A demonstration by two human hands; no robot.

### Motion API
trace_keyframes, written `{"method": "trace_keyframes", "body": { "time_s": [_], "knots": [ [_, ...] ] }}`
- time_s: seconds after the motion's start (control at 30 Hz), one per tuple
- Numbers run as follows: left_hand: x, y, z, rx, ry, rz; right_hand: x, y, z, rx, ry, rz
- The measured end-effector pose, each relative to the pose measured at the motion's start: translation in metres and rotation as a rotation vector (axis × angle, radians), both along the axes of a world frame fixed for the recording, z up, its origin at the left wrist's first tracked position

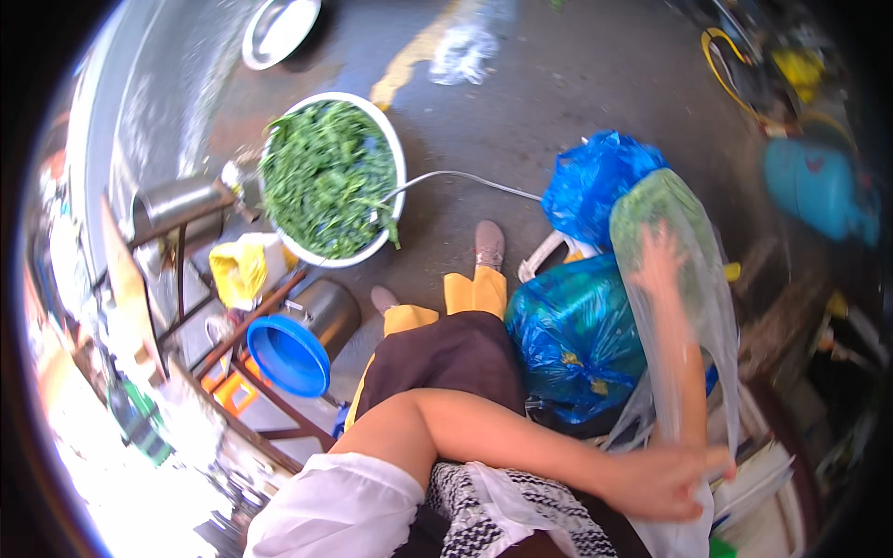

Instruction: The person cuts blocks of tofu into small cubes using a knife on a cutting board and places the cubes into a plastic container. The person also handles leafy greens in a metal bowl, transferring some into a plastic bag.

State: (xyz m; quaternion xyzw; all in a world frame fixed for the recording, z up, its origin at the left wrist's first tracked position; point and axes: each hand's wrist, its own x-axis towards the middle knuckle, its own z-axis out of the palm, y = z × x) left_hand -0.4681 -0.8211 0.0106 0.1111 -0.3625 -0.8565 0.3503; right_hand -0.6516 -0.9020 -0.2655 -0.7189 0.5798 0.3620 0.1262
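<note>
My right hand [659,258] is inside a long clear plastic bag [718,342], its fingers spread against leafy greens [656,192] at the bag's far end. Motion blurs my left hand [659,481], which reaches across my body to the near end of the bag; its fingers appear to pinch the film there. A knotted blue plastic bag [575,335] with green contents stands just left of the clear bag. Behind it is another crumpled blue bag [600,185]. On the floor further left, a round white-rimmed basin [400,157] holds cut leafy greens [328,178].
A thin pale hose [474,178] runs from the basin towards the blue bags. At left are a blue round basin [289,356], a metal pot [335,314] and a rusty metal frame [244,321]. A metal bowl [254,35] lies at the top, a turquoise gas cylinder [809,185] at right.
</note>
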Motion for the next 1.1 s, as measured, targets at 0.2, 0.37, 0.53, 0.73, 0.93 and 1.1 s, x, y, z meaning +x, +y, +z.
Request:
{"method": "trace_keyframes", "body": {
  "time_s": [0.2,0.37,0.53,0.73,0.93,1.1],
  "knots": [
    [0.062,0.016,0.081,0.052,0.329,-0.206,0.028,-0.003,-0.008,-0.170,-0.265,0.428],
    [0.112,0.068,0.121,-0.020,0.359,0.288,0.110,0.076,-0.031,0.033,-0.658,0.245],
    [0.184,0.128,0.122,0.003,0.240,0.371,0.212,0.163,0.004,0.286,-0.520,0.493],
    [0.266,0.183,0.131,0.148,0.517,0.512,0.300,0.211,0.039,0.371,-0.200,0.841],
    [0.338,0.270,0.093,0.534,0.684,0.880,0.352,0.232,0.014,0.357,-0.484,0.812],
    [0.344,0.344,0.032,0.820,0.517,1.190,0.387,0.245,0.036,0.426,-0.553,0.885]
  ]
}}
